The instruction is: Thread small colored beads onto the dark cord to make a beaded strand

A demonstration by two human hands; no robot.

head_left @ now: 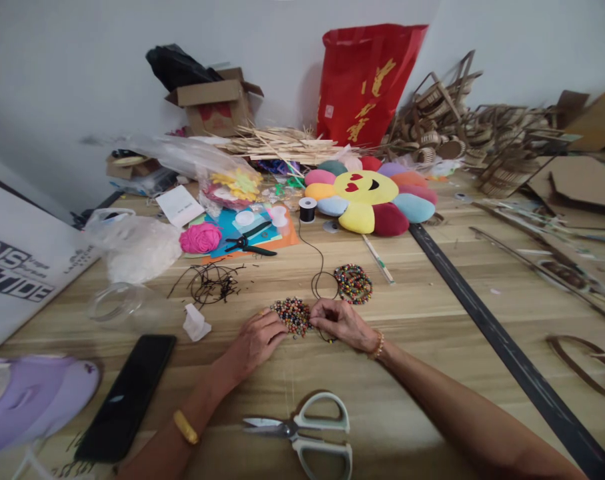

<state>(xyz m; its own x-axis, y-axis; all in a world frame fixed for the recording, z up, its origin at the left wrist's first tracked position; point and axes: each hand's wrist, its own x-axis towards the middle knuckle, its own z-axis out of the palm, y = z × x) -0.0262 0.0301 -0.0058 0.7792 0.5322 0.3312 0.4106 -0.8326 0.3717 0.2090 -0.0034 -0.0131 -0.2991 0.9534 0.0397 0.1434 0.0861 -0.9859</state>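
Note:
A small heap of multicoloured beads (293, 315) lies on the wooden table between my hands. My left hand (261, 339) rests flat at the heap's left side, fingers stretched out and touching its edge, with nothing visibly held. At the right side, my right hand (343, 324) pinches a thin black cord (325, 272). Its end, with a few beads including a yellow one, hangs below the fingers; the tip in the pinch is hidden. The cord leads back to a black spool (307, 211). A coil of strung beads (353, 284) sits just beyond my right hand.
White-handled scissors (295, 427) lie in front. A black phone (127, 400), clear jar (125, 303) and black cord scraps (212, 283) are at left. Behind are pliers (249, 245), pink yarn (201, 238) and a flower cushion (367, 190). A dark strip (487, 320) runs along the right.

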